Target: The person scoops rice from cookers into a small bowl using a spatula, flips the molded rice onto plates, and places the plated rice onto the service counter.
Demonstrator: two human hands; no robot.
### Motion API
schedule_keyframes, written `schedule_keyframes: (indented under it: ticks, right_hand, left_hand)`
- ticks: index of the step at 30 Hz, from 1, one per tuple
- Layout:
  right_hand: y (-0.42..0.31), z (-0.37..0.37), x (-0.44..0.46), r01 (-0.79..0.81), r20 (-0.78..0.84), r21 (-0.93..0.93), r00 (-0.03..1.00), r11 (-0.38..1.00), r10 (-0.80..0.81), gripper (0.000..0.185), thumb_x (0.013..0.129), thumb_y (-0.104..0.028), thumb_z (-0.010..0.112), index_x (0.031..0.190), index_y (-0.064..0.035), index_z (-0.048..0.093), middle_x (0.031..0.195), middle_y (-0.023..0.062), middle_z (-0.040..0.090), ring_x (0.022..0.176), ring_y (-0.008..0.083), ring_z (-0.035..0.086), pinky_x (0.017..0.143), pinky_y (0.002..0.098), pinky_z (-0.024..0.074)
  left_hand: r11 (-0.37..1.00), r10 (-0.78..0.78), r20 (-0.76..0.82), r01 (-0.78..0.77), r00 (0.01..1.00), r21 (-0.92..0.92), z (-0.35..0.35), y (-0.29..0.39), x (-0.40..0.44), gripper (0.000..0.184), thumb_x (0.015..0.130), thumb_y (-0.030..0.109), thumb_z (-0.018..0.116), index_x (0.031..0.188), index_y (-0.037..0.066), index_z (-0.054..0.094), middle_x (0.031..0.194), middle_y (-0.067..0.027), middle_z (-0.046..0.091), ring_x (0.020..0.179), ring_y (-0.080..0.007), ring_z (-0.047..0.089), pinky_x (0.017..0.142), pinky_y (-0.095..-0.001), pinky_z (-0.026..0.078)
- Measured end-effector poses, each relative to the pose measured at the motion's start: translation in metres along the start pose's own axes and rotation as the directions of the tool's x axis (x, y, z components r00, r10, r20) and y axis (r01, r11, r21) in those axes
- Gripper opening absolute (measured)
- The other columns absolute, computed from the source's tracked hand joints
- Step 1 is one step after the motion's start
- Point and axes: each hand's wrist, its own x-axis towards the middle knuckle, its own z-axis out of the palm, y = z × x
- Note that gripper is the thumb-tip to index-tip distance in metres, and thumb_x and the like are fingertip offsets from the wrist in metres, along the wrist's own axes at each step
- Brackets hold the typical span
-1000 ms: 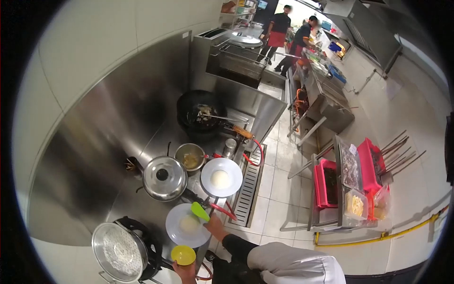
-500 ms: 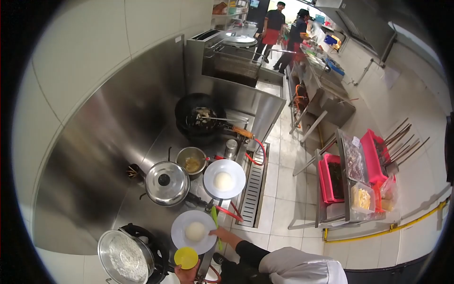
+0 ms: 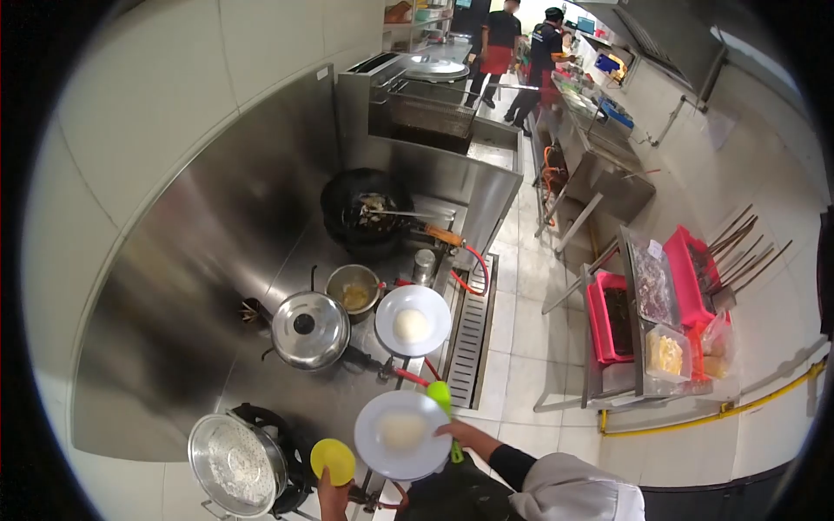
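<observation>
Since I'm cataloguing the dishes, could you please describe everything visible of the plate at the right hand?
The plate is round and whitish, with a wide, smooth rim; ceramic or plastic, I cannot tell. It faces up, with a pale, blurred mound of food in its middle. It is near the front edge of the counter, though whether lifted or resting is unclear. The right hand holds its rim, with a green utensil at the same side.

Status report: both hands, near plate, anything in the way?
Left hand holding yellow bowl. Right hand gripping near plate and green spatula. White mound on that plate. Second plate beyond, apart; no obstruction visible.
</observation>
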Motion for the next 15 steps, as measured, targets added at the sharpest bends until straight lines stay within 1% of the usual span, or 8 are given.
schedule_keyframes:
  ticks: [1, 2, 3, 4, 6, 9, 11, 15]
  right_hand:
    - [-0.007, -0.009, -0.020, -0.009, -0.051, -0.009, 0.999, 1.000, 0.009, 0.046, 0.070, -0.010, 0.067, 0.113, 0.0008, 0.056, 0.097, 0.0099, 0.064, 0.084, 0.0233, 0.063, 0.081, 0.0357, 0.0491]
    - [-0.007, -0.020, -0.046, -0.042, -0.105, -0.013, 0.994, 0.999, 0.041, 0.048, 0.070, -0.010, 0.068, 0.115, 0.0017, 0.055, 0.099, 0.0104, 0.064, 0.085, 0.0232, 0.063, 0.081, 0.0355, 0.0498]
    - [-0.009, -0.037, -0.071, -0.107, -0.125, 0.017, 0.986, 0.994, 0.109, 0.049, 0.070, -0.010, 0.067, 0.116, 0.0027, 0.053, 0.102, 0.0117, 0.063, 0.086, 0.0240, 0.063, 0.081, 0.0355, 0.0505]
    - [-0.010, -0.056, -0.094, -0.177, -0.143, 0.048, 0.973, 0.983, 0.182, 0.050, 0.071, -0.009, 0.066, 0.117, 0.0038, 0.051, 0.104, 0.0129, 0.062, 0.088, 0.0248, 0.063, 0.081, 0.0356, 0.0512]
    - [-0.050, -0.043, -0.159, -0.142, -0.161, 0.109, 0.974, 0.984, 0.158, 0.047, 0.073, -0.009, 0.062, 0.116, 0.0056, 0.050, 0.106, 0.0159, 0.060, 0.090, 0.0273, 0.062, 0.081, 0.0362, 0.0520]
    - [-0.064, -0.052, -0.215, 0.095, -0.322, 0.200, 0.946, 0.975, -0.026, 0.041, 0.073, -0.010, 0.060, 0.110, 0.0073, 0.052, 0.102, 0.0182, 0.061, 0.094, 0.0297, 0.061, 0.087, 0.0422, 0.0490]
    - [-0.075, -0.060, -0.247, 0.200, -0.424, 0.189, 0.900, 0.961, -0.104, 0.044, 0.074, -0.009, 0.059, 0.114, 0.0073, 0.051, 0.105, 0.0179, 0.060, 0.098, 0.0287, 0.059, 0.087, 0.0396, 0.0485]
    - [-0.082, -0.112, -0.280, 0.245, -0.554, 0.237, 0.829, 0.940, -0.077, 0.044, 0.074, -0.012, 0.059, 0.113, 0.0079, 0.051, 0.105, 0.0180, 0.060, 0.096, 0.0285, 0.059, 0.084, 0.0380, 0.0484]
  left_hand:
    - [0.997, 0.042, -0.035, -0.040, 0.999, 0.066, 0.003, -0.004, 0.004, 0.041, 0.082, 0.018, 0.058, 0.120, 0.002, 0.051, 0.108, -0.0125, 0.060, 0.097, -0.0247, 0.058, 0.082, -0.0350, 0.047]
    - [0.995, 0.047, -0.103, -0.056, 0.994, -0.081, 0.021, 0.006, 0.002, 0.037, 0.084, 0.014, 0.059, 0.118, 0.000, 0.052, 0.104, -0.0127, 0.061, 0.092, -0.0232, 0.060, 0.080, -0.0322, 0.047]
    - [0.860, 0.179, -0.031, -0.141, 0.983, 0.490, 0.038, 0.034, -0.012, 0.032, 0.088, 0.016, 0.055, 0.114, -0.004, 0.054, 0.101, -0.0127, 0.063, 0.089, -0.0218, 0.061, 0.077, -0.0330, 0.047]
    - [0.722, 0.193, -0.058, -0.102, 0.979, 0.684, 0.055, 0.045, -0.010, 0.029, 0.089, 0.016, 0.054, 0.109, -0.005, 0.056, 0.100, -0.0125, 0.063, 0.089, -0.0205, 0.060, 0.076, -0.0325, 0.047]
    - [0.767, 0.132, 0.074, -0.149, 0.989, 0.624, 0.068, 0.036, 0.019, 0.027, 0.090, 0.017, 0.054, 0.106, -0.004, 0.057, 0.095, -0.0115, 0.064, 0.084, -0.0168, 0.059, 0.073, -0.0303, 0.046]
    - [0.882, 0.026, 0.160, -0.098, 0.987, 0.461, 0.115, 0.010, 0.082, 0.031, 0.090, 0.021, 0.055, 0.108, -0.003, 0.057, 0.096, -0.0099, 0.064, 0.083, -0.0144, 0.060, 0.071, -0.0276, 0.046]
    - [0.993, -0.059, 0.212, 0.036, 0.976, 0.111, 0.174, 0.002, 0.112, 0.037, 0.090, 0.027, 0.056, 0.112, -0.003, 0.055, 0.098, -0.0092, 0.063, 0.083, -0.0163, 0.060, 0.072, -0.0294, 0.047]
    - [0.967, -0.013, 0.250, -0.052, 0.968, 0.251, 0.276, -0.046, 0.195, 0.047, 0.090, 0.035, 0.055, 0.120, -0.001, 0.051, 0.108, -0.0084, 0.060, 0.095, -0.0167, 0.056, 0.079, -0.0316, 0.045]
